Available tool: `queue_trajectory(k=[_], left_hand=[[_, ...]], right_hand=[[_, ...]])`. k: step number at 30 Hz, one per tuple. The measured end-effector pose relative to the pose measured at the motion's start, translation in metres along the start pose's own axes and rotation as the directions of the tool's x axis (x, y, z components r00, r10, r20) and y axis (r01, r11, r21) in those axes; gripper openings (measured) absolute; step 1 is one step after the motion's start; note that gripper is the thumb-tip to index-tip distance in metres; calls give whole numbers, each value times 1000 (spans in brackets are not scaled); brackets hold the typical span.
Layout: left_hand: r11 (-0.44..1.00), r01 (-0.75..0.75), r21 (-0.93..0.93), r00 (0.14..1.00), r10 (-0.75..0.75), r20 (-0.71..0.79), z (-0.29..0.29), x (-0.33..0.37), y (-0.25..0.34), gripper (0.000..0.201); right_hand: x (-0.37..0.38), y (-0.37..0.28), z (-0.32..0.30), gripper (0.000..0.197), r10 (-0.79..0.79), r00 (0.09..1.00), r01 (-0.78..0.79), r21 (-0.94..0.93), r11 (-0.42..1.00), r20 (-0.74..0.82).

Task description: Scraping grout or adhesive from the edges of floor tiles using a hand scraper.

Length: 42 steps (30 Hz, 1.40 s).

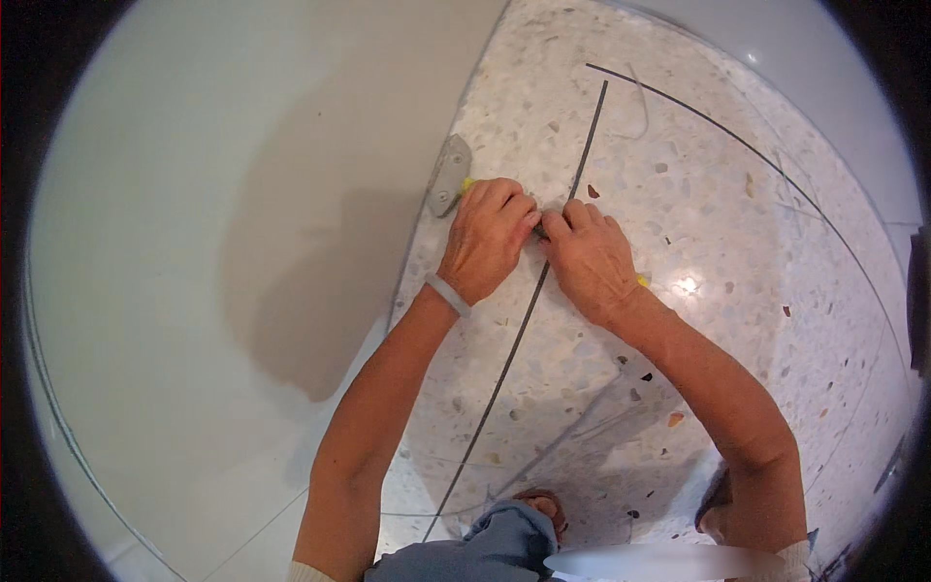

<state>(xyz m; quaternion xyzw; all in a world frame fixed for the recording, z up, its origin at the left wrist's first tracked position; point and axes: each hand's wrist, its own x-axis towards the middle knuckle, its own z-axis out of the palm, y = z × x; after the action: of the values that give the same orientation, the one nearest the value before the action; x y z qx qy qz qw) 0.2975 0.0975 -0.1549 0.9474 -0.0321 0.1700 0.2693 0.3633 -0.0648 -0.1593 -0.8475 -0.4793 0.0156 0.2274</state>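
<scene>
My left hand and my right hand meet over the pale speckled terrazzo surface, fingers curled and fingertips almost touching. Both are closed round a small dark object that shows only in the gap between them; its kind is hidden. A bit of yellow peeks out beside the left knuckles. Another yellow bit shows at the right wrist; whether the two belong together I cannot tell. Just beyond my left hand, a grey plate with screw heads sits at the terrazzo's left edge.
A smooth pale panel fills the left side, with shadows on it. A long dark strip runs under my hands, and a second dark strip crosses the far end. A thin pale strand lies there. My foot is at the bottom.
</scene>
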Motion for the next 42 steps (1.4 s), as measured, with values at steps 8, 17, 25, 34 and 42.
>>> queue_trajectory(k=[8, 17, 25, 34, 42], left_hand=[[1000, 22, 19, 1000, -23, 17, 4, -4, -3, 10], [997, 76, -8, 997, -76, 3, 7, -14, 4, 9], [996, 75, -45, 997, -76, -17, 3, -29, 8, 12], [994, 97, -56, 995, -97, 10, -3, -49, 13, 14], [991, 106, -84, 994, -105, 12, -6, -59, 14, 15]], right_hand=[[-2, 1, 0, 21, -83, 997, 83, -25, 996, -1], [-7, 0, -3, 29, -175, 982, 179, -50, 983, 74], [-13, -5, -4, 32, -229, 961, 233, -12, 972, 154], [-23, -18, -3, 30, -314, 938, 323, -35, 946, 149], [-22, -21, -1, 29, -340, 916, 344, 20, 939, 214]])
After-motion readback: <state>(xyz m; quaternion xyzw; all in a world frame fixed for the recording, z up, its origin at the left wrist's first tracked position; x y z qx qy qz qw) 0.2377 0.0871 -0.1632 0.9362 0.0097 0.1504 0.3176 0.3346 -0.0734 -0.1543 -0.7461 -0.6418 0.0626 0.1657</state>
